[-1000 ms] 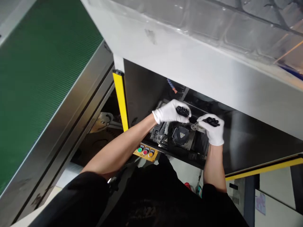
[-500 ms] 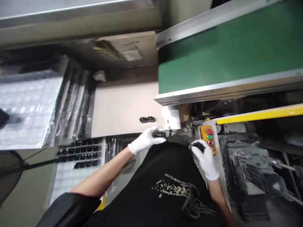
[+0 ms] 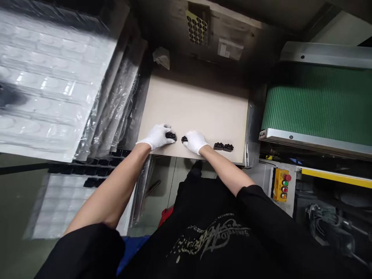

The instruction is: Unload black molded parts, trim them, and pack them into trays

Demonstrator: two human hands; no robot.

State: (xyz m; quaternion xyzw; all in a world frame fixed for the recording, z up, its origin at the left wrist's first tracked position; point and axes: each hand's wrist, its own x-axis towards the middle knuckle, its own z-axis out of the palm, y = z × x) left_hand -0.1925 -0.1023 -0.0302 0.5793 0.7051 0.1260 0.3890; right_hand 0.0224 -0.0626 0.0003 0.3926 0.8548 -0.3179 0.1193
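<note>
The left hand (image 3: 158, 136) pinched one black part (image 3: 171, 135); the right hand (image 3: 195, 141) pinched another (image 3: 184, 139), both grips low over the worktop (image 3: 194, 104).

black short sleeves (image 3: 87, 248) | black shirt (image 3: 215, 217), pale script lettering (image 3: 215, 236) | white gloves (image 3: 158, 136)
</note>
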